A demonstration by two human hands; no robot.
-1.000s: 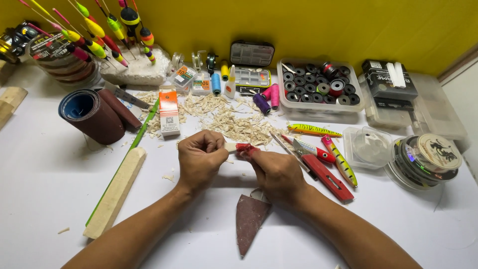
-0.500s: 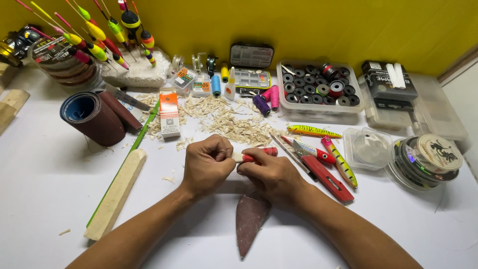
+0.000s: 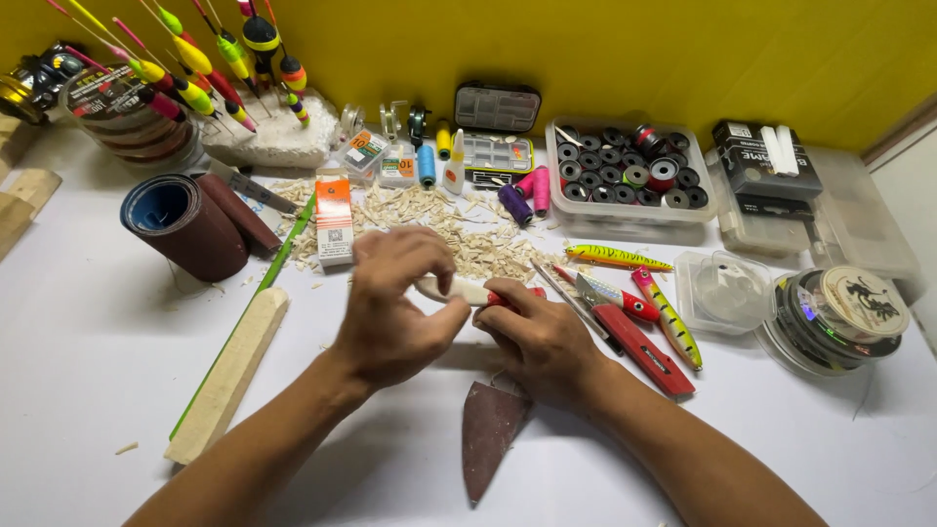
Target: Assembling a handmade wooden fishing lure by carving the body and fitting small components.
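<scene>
Just in front of the heap of wood shavings [image 3: 459,234], the left hand [image 3: 395,312] and right hand [image 3: 537,337] both pinch a pale carved lure blank [image 3: 459,290] with a red tip, held between them above the white table [image 3: 88,351].

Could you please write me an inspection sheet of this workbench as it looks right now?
Surface: white table, strewn with wood shavings.
Job's things: small pale wooden piece with a red end, held between both hands; sandpaper scrap below.
Clutter: sandpaper roll, wooden stick, red utility knife, fishing lures, spool tray, floats.
Hands: left hand and right hand both gripping the piece.
Cables: nothing seen.
Surroundings: yellow wall.
</scene>
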